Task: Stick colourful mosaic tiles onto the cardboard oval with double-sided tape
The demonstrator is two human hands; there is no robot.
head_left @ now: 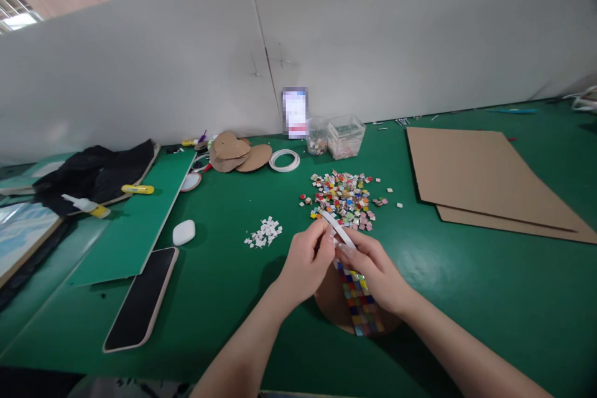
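Observation:
A white strip (337, 228), perhaps tape, runs between my two hands, near the table's middle. My left hand (308, 255) pinches its near part with thumb and finger. On the other side, my right hand (373, 264) has its fingers closed on the same strip. Under both hands lies a round brown cardboard piece (332, 303), partly hidden. Rows of coloured square tiles (361, 301) form a band across it. Just beyond my hands spreads a pile of loose coloured tiles (342, 193). White bits (264, 232) lie to the left.
A phone (141, 301), a white case (183, 232) and a green board (140, 224) are at left. Behind stand cardboard discs (254, 158), a white ring roll (284, 161), a lit screen (295, 113) and clear containers (346, 137). Cardboard sheets (480, 177) lie at right.

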